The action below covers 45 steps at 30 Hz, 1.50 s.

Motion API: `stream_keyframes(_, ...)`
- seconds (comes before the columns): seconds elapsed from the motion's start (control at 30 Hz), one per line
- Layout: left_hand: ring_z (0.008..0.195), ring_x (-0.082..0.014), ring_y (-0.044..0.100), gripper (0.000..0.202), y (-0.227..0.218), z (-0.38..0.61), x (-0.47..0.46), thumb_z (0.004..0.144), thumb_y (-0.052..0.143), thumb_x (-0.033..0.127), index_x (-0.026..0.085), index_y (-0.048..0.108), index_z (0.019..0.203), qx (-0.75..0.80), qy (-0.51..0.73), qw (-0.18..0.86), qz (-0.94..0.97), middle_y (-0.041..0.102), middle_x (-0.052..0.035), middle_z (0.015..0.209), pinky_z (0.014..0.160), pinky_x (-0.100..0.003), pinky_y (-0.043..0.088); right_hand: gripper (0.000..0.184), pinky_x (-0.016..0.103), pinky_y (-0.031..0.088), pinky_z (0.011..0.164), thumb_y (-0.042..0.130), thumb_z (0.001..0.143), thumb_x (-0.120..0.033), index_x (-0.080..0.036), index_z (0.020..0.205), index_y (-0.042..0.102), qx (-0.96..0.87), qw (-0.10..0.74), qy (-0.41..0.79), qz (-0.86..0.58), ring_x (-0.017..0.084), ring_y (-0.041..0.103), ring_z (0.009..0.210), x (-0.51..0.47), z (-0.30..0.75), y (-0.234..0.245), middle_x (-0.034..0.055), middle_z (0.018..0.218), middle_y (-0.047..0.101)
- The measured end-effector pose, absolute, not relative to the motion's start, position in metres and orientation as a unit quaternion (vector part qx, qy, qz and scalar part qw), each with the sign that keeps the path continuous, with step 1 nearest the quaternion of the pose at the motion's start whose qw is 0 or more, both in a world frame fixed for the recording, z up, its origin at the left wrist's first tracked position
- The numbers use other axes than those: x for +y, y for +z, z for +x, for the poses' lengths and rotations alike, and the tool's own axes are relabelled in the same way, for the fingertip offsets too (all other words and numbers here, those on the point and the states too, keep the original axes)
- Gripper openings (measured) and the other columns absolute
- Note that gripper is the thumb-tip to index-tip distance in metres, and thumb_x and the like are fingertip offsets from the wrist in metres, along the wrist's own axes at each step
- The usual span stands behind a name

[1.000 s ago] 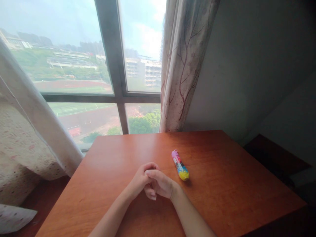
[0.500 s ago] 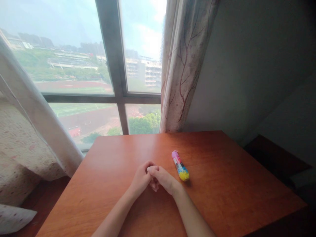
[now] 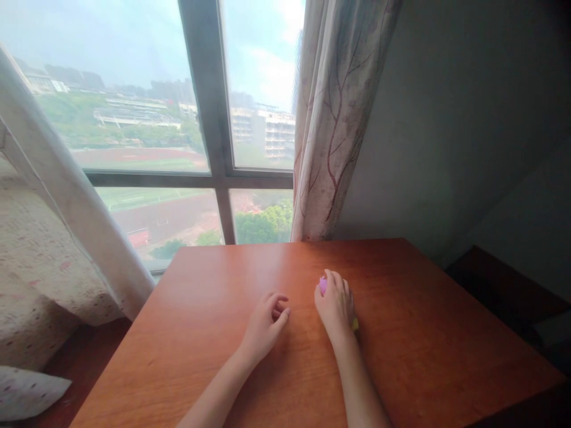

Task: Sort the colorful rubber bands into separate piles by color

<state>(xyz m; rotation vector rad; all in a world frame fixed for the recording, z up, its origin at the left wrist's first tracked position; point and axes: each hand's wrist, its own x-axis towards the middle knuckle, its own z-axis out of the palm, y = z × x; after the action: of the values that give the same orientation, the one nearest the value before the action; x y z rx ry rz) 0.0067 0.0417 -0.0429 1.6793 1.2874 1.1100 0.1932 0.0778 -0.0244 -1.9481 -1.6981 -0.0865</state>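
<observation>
One narrow pink-and-yellow bundle (image 3: 323,285) is seen from the head camera, right of centre in the lower half of the frame, mostly covered by the right hand (image 3: 336,303). Only its pink end, between thumb and index finger, and a sliver of its yellow end (image 3: 355,324), beyond the hand's far edge, are left showing; its middle is hidden. It is apparently supported by the reddish-brown wooden table (image 3: 414,339). The right hand is curved over it from above, but whether the fingers are pressed tight around it cannot be told. By the left hand (image 3: 263,333), at lower centre, nothing is held: its fingers are loosely curled, the thumb kept apart from them.

The bundle is judged to be light, not fragile, perhaps a little soft under pressure; slipperiness cannot be judged. It is probably best taken across the middle, thumb on one side and fingers on the other.

No box, cup or tray is made out. Whether anything is enclosed in the bundle cannot be told. The upper left of the frame is filled by a window (image 3: 216,175), flanked on its right by a branch-patterned curtain (image 3: 334,137).
</observation>
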Motion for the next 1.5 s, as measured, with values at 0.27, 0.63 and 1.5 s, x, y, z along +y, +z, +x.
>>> stream_keyframes(0.27,0.080,-0.0160,0.061,0.017,-0.044,0.009,0.039,0.086,0.054,0.025,0.020,0.063,0.099,0.496,0.411,0.343,0.684,0.061,-0.0057,0.097,0.072,-0.029,0.050,0.038,0.030,0.041,0.074,0.040,0.091,-0.007,-0.021,0.119,0.062,-0.650,0.141,0.004,-0.747,0.024,0.062,0.097,0.070,0.192,-0.025,0.0110,0.105,0.067)
stream_keyframes(0.63,0.112,-0.0244,0.061,0.045,-0.034,0.009,0.033,0.086,0.063,0.035,0.021,0.053,0.127,0.463,0.395,0.374,0.700,0.063,-0.0120,0.125,0.099,-0.041,0.049,0.040,0.033,0.051,0.090,0.059,0.082,-0.026,-0.019,0.121,0.057,-0.593,0.573,0.245,-0.510,0.022,0.063,0.106,0.072,0.171,-0.019,0.0104,0.121,0.064)
stream_keyframes(1.5,0.076,-0.0174,0.060,0.037,-0.016,0.003,0.039,0.083,0.063,0.046,0.017,0.063,0.106,0.488,0.430,0.428,0.628,0.068,-0.0043,0.089,0.068,-0.025,0.047,0.049,0.023,0.025,0.048,0.040,0.090,-0.053,-0.023,0.053,0.032,-0.599,0.488,0.236,-0.589,0.010,0.031,0.049,0.080,0.183,-0.023,-0.0062,0.050,0.031)
